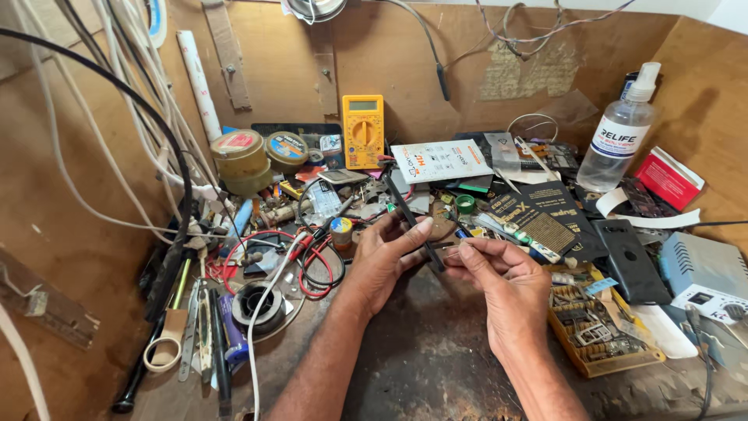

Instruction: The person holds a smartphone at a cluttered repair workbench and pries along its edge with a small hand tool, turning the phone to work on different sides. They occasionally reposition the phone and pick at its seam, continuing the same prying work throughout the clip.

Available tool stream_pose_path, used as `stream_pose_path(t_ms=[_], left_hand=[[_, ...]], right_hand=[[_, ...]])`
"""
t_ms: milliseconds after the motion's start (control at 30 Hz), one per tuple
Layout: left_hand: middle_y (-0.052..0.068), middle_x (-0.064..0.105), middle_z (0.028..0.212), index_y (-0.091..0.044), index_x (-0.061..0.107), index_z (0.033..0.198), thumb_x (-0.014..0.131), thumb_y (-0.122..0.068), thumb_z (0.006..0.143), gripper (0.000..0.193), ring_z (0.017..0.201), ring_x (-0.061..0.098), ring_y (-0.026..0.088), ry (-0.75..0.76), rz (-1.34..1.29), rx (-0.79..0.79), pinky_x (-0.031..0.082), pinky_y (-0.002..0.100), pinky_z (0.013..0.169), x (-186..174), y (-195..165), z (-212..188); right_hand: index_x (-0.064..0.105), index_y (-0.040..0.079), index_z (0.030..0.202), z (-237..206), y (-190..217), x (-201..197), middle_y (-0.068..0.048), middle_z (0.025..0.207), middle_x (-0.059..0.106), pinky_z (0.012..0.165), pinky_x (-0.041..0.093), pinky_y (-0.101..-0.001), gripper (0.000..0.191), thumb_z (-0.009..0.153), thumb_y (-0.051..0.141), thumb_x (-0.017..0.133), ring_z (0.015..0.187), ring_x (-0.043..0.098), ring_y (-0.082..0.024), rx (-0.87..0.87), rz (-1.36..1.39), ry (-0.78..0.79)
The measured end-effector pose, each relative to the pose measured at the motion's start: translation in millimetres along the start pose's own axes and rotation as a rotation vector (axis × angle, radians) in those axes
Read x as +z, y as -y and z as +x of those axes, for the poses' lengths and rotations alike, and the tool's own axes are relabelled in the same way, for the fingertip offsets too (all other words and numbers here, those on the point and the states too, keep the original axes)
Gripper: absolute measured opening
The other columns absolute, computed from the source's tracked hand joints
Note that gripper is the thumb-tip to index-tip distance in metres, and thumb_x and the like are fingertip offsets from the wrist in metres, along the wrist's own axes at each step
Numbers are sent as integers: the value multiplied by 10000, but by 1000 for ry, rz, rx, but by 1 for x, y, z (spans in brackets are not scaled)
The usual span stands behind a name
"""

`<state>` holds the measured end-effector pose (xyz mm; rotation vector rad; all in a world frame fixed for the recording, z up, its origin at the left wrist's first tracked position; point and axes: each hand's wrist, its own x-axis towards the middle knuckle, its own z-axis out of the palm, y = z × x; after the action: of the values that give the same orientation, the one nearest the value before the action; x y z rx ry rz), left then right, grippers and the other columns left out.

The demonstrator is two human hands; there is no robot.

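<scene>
My left hand [387, 253] grips a thin black tool, tweezers by the look of it [411, 219], which slants up and to the left from between my two hands. My right hand [495, 273] pinches a small silvery part [461, 246] with a fine wire between thumb and forefinger, close to the tool's lower end. Both hands hover over the dark worn bench top [425, 351], nearly touching each other.
A yellow multimeter [363, 131] leans on the back wall. Red and black leads [312, 261] and a solder spool [258, 306] lie left. A clear spray bottle [621, 132], a black phone [629, 261], a yellow parts tray [596, 327] and a grey box [705, 269] crowd the right.
</scene>
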<state>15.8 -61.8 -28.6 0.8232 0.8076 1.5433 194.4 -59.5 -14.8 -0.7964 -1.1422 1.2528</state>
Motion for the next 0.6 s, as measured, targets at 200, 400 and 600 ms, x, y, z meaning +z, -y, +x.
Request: stream_pose_path(t_ms=[200,400,600], left_hand=[[69,714,1190,-40,629,1310,812,-302,809,594,1097,679,174,-11,12,-2,562,409,922,-1,-1,-1],[56,722,1174,-57,637,1318,811,-315,817,590,1083,670,161,-13,45,-1,551,389,906,-2,-1,-1],[65,725,1173,-47,623,1323,820,-321,800,622,1073,686,156,-20,48,3,577,365,890,-4,0,1]], right_hand=[[716,-60,1036,-1,0,8,-153,919,781,766,626,-297,142,907,-1,714,826,761,-185,-77,-101,29],[726,-62,1035,-2,0,16,-126,934,788,785,609,-262,142,901,-13,727,835,752,-150,-174,-205,44],[736,-52,1031,-7,6,18,-105,928,793,785,599,-247,141,905,10,738,832,743,-123,-200,-320,27]])
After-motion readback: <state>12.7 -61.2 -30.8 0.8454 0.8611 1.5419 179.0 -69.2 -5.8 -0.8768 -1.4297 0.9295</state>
